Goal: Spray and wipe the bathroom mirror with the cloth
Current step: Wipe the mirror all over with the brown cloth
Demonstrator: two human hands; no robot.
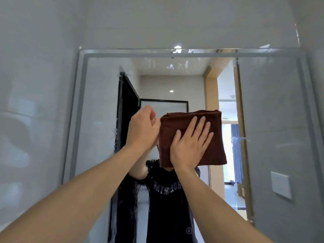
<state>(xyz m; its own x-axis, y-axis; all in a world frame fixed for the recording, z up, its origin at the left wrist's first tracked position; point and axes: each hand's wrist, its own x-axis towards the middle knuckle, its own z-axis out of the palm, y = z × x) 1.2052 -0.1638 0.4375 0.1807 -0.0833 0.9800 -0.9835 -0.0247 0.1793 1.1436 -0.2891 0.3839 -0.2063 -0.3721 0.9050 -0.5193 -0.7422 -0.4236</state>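
The cloth (pixel 192 137), brown and folded, lies flat against the mirror (pixel 98 120) near its middle. The right hand (pixel 189 146) presses it there with straight, spread fingers, so that grip is apart. The left hand (pixel 142 130), just left of the cloth, has curled fingers at the cloth's upper left corner and seems to pinch its edge, though the contact is hidden. Streaks of spray run down the glass left of the cloth and dot the top edge. With only a flat palm holding it, the cloth could slide or unfold and drop. Wiping only the middle would leave drips to dry as marks. A wall socket (pixel 281 185) sits right of the mirror, where runoff could reach.
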